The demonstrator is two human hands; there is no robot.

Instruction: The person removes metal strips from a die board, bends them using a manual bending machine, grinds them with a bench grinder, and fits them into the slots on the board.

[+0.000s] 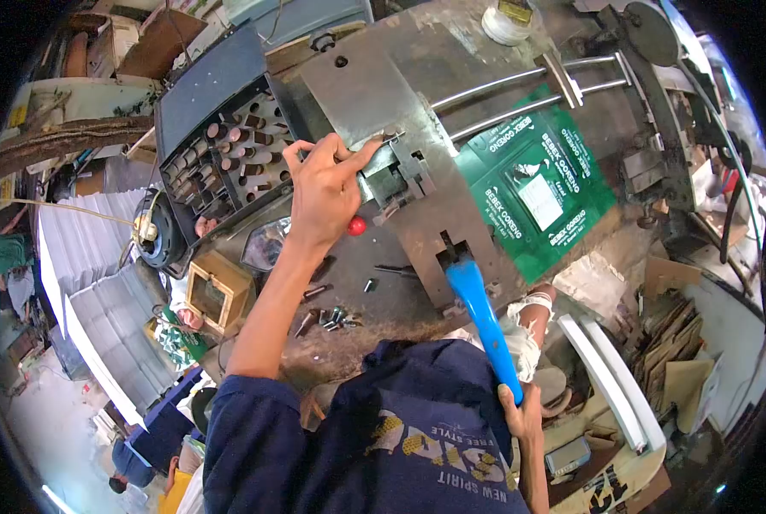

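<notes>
My left hand (327, 193) reaches over a flat steel machine bed (348, 77). Its fingers are bent and spread, with one digit touching the edge of a small silver metal block (384, 161) set in the bed. Whether it grips the block I cannot tell. Beside the wrist is a red ball knob (356, 225). My right hand (522, 413), low at the right, is wrapped round the end of a blue lever handle (485, 321). The lever's far end meets a slot in the steel plate (426, 231). To the right lies a green printed sheet (533, 184) reading "Bebek Goreng".
A dark open case (224, 150) holds several round type slugs. Loose metal pieces (336, 317) lie near a wooden box (216, 293). Curved steel rails (503, 86) cross the bench. Stacked white sheets (100, 257) stand left, white strips (601, 377) right. Other people (130, 467) are at lower left.
</notes>
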